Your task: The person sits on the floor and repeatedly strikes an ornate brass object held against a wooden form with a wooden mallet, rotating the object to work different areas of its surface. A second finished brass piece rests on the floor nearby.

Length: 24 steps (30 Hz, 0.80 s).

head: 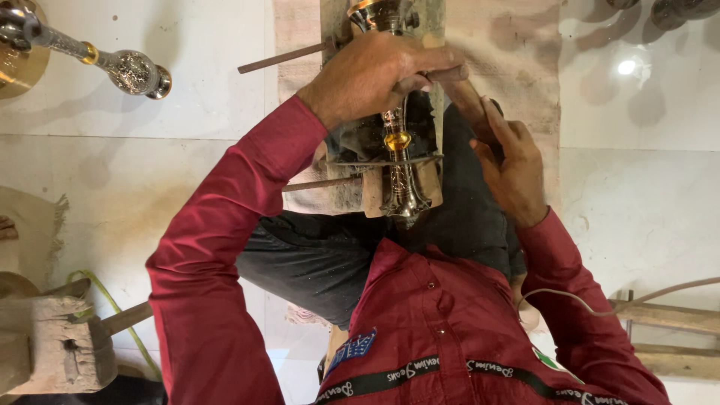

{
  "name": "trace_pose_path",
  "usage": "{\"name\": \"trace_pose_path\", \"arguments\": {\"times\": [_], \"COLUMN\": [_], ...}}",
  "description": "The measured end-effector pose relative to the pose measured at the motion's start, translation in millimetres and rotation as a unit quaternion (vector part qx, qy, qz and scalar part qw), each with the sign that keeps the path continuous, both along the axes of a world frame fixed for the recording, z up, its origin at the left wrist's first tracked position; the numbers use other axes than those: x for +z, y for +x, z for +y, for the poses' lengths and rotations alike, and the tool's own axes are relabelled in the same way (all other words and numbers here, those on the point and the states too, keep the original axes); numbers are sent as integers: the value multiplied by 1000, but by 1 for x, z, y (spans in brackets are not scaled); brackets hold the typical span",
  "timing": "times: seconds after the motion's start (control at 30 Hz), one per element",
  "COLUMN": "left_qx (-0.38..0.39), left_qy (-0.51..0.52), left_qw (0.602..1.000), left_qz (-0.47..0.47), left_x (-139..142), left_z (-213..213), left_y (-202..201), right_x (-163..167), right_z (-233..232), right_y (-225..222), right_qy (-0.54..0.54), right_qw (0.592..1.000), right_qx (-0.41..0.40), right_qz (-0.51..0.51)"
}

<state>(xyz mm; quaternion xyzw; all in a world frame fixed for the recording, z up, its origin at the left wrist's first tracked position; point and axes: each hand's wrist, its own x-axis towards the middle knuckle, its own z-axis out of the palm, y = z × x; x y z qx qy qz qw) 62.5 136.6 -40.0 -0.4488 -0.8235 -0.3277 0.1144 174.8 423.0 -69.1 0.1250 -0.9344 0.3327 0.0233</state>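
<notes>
Pale stone floor (pixel 645 195), glossy, with a worn beige mat (pixel 517 52) laid at the far middle. On the mat is a dark wooden block (pixel 360 142), with two thin rods (pixel 289 55) sticking out of its left side. An ornate metal stem (pixel 403 184) with silver chasing and an amber bead lies along the block, its near end over the person's dark trousers.

Left hand (pixel 371 75) is over the far part of the stem, grip clenched, fingertips curled on the far end of a wooden stick (pixel 466 97). Right hand (pixel 514 169) is just right of the stem, fingers laid along the stick's near end with the thumb against it: a loose grip on the stick. The stick slants between the two hands, beside the stem. Whether it touches the stem is hidden.

At the floor's far left corner are a second silver stem (pixel 129 70) and a brass dish (pixel 16 64). Near left are a rough wooden mallet (pixel 52 345) and a green cord (pixel 112 307). Near right are wood planks (pixel 667 316) and a white cable (pixel 592 304).
</notes>
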Motion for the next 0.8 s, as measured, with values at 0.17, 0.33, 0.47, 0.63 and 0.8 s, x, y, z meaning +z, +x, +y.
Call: {"name": "trace_pose_path", "arguments": {"times": [0.17, 0.33, 0.47, 0.63, 0.8], "left_qx": [-17, -37, -20, 6, 13], "left_qy": [3, 13, -12, -38, -39], "left_qw": [1000, 998, 1000, 999, 999], "left_qz": [-21, -47, -21, 5, 3], "left_x": [0, 0, -2, -4, -3], "left_z": [-5, -9, -9, -6, -6], "left_y": [2, 3, 6, 6, 9], "right_x": [2, 0, 0, 2, 8], "right_z": [1, 5, 10, 15, 14], "right_y": [0, -4, -6, -7, -5], "right_qy": [-9, 37, 80, 99, -366], "right_qw": [998, 997, 992, 985, 930], "right_qx": [19, 6, 7, -32, -21], "right_qz": [65, 74, 94, 135, 33]}}
